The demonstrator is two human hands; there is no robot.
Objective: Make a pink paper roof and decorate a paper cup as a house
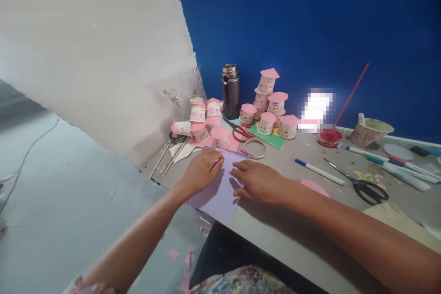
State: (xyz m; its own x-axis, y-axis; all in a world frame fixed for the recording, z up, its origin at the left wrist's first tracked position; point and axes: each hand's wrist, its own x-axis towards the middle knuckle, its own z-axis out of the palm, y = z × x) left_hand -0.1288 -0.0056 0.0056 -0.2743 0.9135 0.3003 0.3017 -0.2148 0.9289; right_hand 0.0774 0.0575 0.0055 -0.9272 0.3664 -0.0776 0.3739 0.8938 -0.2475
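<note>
A sheet of light purple paper (222, 200) lies at the table's near edge, its lower corner over the edge. My left hand (203, 167) rests on its left side with the fingers curled in; anything inside them is hidden. My right hand (258, 181) lies on the right side of the sheet, fingers spread and apart, holding nothing. Just beyond the sheet are a roll of tape (255, 148) and red-handled scissors (243, 133). Behind them, several small paper cups with pink paper roofs and drawn-on flowers (219, 136) stand in groups, some stacked.
A dark flask (230, 94) stands at the back by the blue wall. To the right lie a blue-capped marker (320, 172), black-handled scissors (370, 191), more markers (401, 172), a red dish (330, 138) and a patterned cup (368, 132). Thin sticks (175, 156) lie at left.
</note>
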